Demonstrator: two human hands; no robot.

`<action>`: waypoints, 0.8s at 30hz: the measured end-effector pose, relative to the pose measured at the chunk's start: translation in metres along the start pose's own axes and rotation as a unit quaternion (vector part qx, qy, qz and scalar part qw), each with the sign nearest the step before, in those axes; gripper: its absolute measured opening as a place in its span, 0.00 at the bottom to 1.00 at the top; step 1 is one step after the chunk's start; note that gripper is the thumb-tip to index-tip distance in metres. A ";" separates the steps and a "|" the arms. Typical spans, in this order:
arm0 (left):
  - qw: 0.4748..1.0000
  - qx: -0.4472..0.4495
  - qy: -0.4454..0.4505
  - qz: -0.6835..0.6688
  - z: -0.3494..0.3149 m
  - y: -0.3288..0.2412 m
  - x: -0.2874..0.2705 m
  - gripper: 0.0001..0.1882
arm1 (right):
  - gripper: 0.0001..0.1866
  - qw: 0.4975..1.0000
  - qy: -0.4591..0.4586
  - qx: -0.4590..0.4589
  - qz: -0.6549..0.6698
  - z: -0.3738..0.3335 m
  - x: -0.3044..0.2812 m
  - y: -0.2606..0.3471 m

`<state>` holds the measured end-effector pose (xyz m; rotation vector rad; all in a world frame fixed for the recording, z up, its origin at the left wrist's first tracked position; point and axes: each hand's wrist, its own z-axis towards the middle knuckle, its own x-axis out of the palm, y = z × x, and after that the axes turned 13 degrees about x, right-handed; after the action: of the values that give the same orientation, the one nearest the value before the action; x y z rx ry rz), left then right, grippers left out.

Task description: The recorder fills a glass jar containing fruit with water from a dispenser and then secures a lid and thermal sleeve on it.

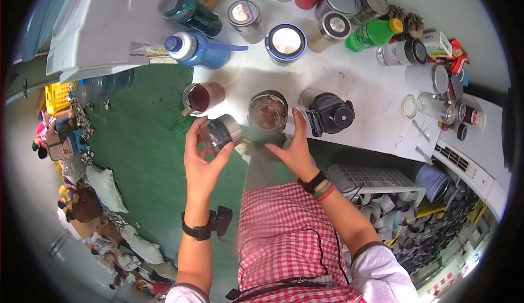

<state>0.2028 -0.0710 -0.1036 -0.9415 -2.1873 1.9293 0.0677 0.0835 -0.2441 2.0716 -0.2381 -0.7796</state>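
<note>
The left hand (204,158) grips a short cylinder (223,132), dark with a silvery band at one end, between thumb and fingers, holding it tilted at the near edge of the worktop (376,98). The right hand (296,151) is open, thumb and fingers spread, at the near right side of a round container (280,121) with mottled brownish-red contents; whether the fingertips touch it cannot be told. That container stands near the worktop's near edge, just right of the held cylinder. To its left, beyond the left hand, is a mug (218,92) with a dark red inside; to its right is a bottle with a black lid (334,115). Farther back, from left to right, are a blue bottle (203,52), a tub with a blue rim (286,57), a silvery-lidded container (334,26) and a green bottle with a yellow cap (372,34), lying tilted. A red-and-white checked apron (289,232) shows between the forearms, and a green floor (150,134) spreads to the left.
</note>
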 end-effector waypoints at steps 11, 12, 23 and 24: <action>0.940 0.115 0.147 0.286 0.034 -0.039 0.049 0.38 | 0.62 0.973 -0.086 -0.142 0.160 0.049 0.038 -0.004; 0.937 0.116 0.154 0.292 0.035 -0.042 0.051 0.38 | 0.62 0.972 -0.091 -0.136 0.167 0.050 0.039 -0.005; 0.835 0.204 0.201 0.470 0.029 -0.057 0.077 0.39 | 0.51 0.971 -0.087 -0.146 0.170 0.050 0.040 -0.008; 0.833 0.204 0.205 0.471 0.029 -0.057 0.077 0.39 | 0.51 0.971 -0.089 -0.143 0.171 0.052 0.040 -0.008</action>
<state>0.1056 -0.0599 -0.0822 -2.3211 -1.0206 2.0357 0.0664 0.0356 -0.2888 1.6334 -0.5361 -0.7379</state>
